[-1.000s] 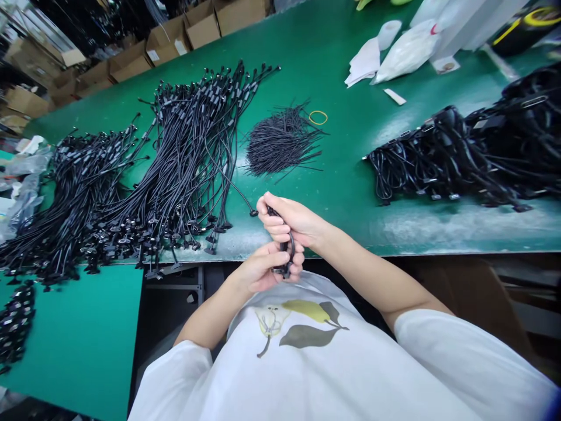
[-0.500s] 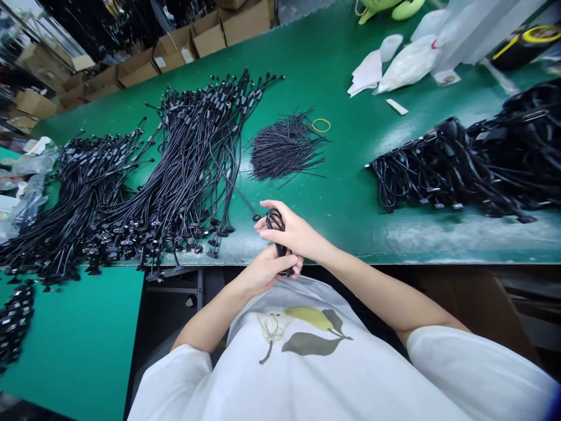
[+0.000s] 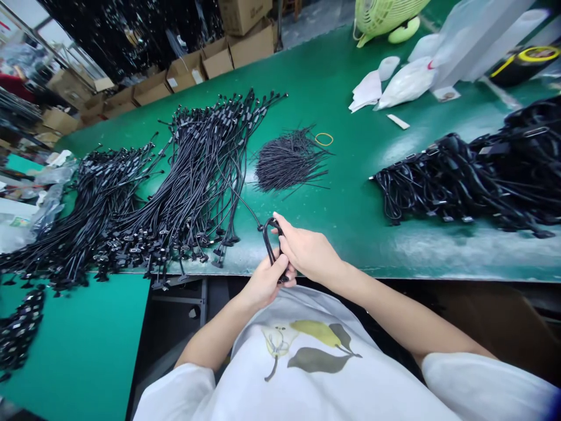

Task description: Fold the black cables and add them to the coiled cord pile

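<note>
Both my hands are at the front edge of the green workbench [image 3: 333, 76], in front of my chest. A looped black cable [image 3: 268, 245] runs between them. My left hand [image 3: 265, 282] grips its lower end, and my right hand [image 3: 309, 249] pinches the top of the loop. One thin cable seems to trail from the loop up to a long bundle of black connector cables [image 3: 201, 181], just left of my hands. A pile of thin black wires [image 3: 289, 161] lies beyond them.
Farther right lies a heap of thicker black cables [image 3: 464, 178]. White plastic bags [image 3: 407, 83] and a rubber band [image 3: 324, 138] are on the bench. A lower teal board [image 3: 74, 351] holds more connectors [image 3: 20, 327]. Cardboard boxes [image 3: 186, 73] line the far side.
The cable loop now stands longer and narrower between my hands, and my right hand has shifted to its right side. The whole view has tilted upward, showing more of the far bench.
</note>
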{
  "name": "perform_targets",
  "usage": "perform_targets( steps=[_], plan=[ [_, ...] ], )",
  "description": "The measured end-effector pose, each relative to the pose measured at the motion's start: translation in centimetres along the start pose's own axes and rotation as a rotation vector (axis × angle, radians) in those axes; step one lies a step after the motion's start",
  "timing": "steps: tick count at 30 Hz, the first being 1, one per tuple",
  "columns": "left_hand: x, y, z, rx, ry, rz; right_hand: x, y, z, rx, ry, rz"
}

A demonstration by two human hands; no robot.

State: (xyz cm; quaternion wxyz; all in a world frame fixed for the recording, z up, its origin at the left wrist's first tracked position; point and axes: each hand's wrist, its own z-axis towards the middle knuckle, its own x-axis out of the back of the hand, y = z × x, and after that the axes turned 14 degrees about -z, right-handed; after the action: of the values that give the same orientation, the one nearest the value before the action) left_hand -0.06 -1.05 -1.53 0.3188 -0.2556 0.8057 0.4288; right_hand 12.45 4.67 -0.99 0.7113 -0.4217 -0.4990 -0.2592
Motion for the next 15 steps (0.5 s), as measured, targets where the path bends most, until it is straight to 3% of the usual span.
perform_targets(
  steps=[4, 8, 10, 13, 15],
  plan=[
    [-0.4, -0.1, -0.1, 0.001, -0.004, -0.046, -0.2, -0.1, -0.8, -0.023, 0.134, -0.112],
    [-0.5, 0.2, -0.3, 0.058, -0.031, -0.069, 0.5, -0.2, -1.0, -0.08, 0.183, 0.101],
    [-0.2, 0.4, -0.4, 0.154, -0.137, 0.018, 1.0, 0.0, -0.7, -0.064, 0.106, 0.421],
    [0.1, 0.8, -0.5, 0.362, -0.342, 0.105, 1.5, 0.3, 0.0, -0.015, -0.229, 1.109],
    [0.2, 1.0, -0.6, 0.435, -0.41, 0.058, 1.7, 0.1, 0.4, -0.045, -0.396, 1.482]
  ],
)
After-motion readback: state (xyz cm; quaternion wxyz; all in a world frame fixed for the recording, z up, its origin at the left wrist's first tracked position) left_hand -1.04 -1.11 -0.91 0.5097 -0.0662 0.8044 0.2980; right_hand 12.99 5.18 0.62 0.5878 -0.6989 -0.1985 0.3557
